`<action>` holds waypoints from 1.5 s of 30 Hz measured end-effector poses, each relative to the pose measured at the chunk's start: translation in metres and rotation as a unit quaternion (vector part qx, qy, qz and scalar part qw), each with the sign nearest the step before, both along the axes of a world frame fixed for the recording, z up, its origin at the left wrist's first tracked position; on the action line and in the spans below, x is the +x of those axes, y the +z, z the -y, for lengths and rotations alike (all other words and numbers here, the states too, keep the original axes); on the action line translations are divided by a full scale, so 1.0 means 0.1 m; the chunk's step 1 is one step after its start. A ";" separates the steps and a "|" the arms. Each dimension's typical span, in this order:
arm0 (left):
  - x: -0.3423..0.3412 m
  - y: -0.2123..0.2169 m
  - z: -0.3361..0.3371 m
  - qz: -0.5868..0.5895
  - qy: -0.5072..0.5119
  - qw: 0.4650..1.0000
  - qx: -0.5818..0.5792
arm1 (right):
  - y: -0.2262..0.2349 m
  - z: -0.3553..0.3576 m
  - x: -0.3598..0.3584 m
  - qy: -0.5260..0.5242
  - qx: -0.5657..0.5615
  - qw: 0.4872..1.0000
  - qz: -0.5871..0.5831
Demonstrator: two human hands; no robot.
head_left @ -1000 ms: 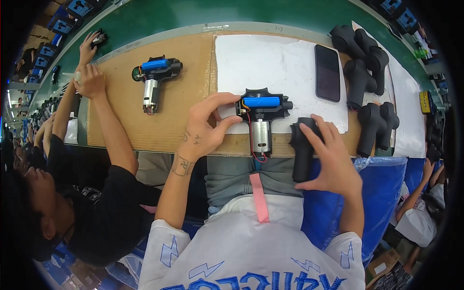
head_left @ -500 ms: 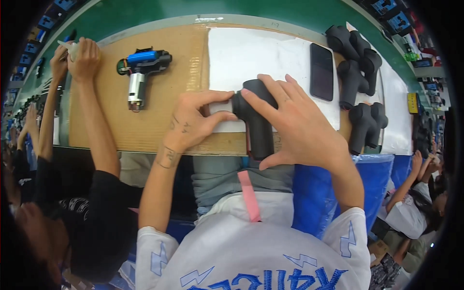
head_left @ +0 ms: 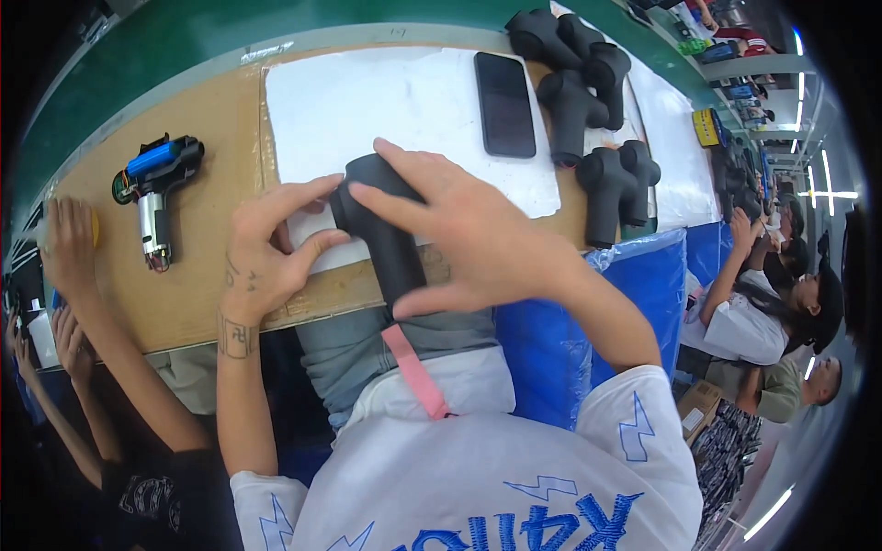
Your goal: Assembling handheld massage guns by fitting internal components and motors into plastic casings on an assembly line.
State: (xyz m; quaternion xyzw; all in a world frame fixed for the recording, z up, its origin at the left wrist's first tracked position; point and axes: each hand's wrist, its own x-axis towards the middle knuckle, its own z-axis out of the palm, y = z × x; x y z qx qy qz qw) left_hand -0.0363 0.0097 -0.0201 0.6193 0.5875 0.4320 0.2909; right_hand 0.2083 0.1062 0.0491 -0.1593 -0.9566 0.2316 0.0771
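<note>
A black, T-shaped massage gun (head_left: 390, 243) stands tilted at the front edge of the table, its handle toward me. My left hand (head_left: 262, 248) pinches the short end of its head between thumb and fingers. My right hand (head_left: 482, 234) grips it from the other side, with fingers across the head and the thumb near the handle's lower end. Left of my hands lies an open massage gun assembly (head_left: 158, 197) with a blue battery, a silver motor and a green board. Several closed black massage guns (head_left: 570, 110) lie in a cluster to the right.
A black phone (head_left: 505, 106) rests on a white sheet (head_left: 367, 101) over the cardboard-covered table (head_left: 225, 119). Blue plastic (head_left: 634, 303) hangs below the table's right side. A co-worker's hand (head_left: 69, 243) is at the left end. Other people sit at the far right.
The whole view has turned, so the table and its things sit further left. My hands keep their hold on the massage gun. The co-worker's hands have come nearer the table's front.
</note>
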 end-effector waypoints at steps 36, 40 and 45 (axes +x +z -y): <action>-0.02 0.06 0.00 -0.008 -0.017 1.000 -0.013 | -0.51 -0.71 0.66 -0.316 0.063 0.938 -0.128; -0.01 0.07 0.01 -0.009 -0.016 1.000 -0.012 | -0.47 -0.74 0.66 -0.312 0.089 0.937 -0.130; 0.01 0.06 -0.01 -0.001 -0.018 1.000 -0.003 | -0.40 -0.65 0.68 -0.313 0.053 0.939 -0.133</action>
